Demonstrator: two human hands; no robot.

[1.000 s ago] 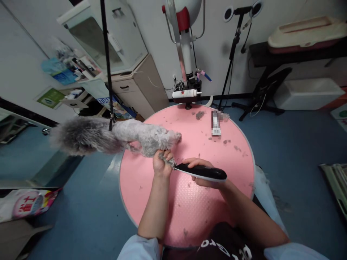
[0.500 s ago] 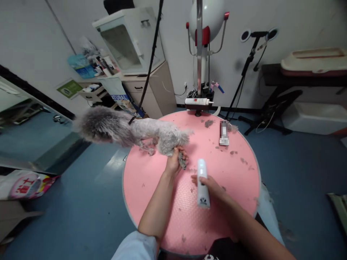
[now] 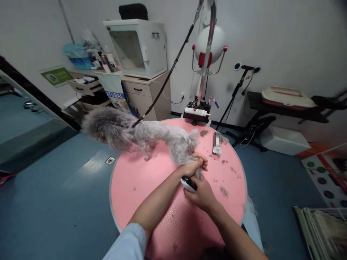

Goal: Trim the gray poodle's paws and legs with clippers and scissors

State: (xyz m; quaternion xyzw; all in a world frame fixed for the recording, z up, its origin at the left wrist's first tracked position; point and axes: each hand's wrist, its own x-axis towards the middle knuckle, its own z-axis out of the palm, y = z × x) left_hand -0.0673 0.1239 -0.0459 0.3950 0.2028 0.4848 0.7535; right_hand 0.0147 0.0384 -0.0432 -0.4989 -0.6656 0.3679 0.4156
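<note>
A small grey curly dog stands on the round pink grooming table, facing left, with a dark leash running up from its neck. My left hand is closed around the dog's hind leg near the paw. My right hand grips a black and white clipper, whose head points up at the held paw. The clipper's blade is hidden behind my fingers.
Tufts of cut fur and a small flat object lie on the table's far side. A white tube rests on the grooming arm base. A white cabinet on drawers stands behind; a black stand and bench are at right.
My view tilted up and shifted. The clipper swung from lying across my right hand to pointing up at the paw. My left hand lifted the hind leg further right.
</note>
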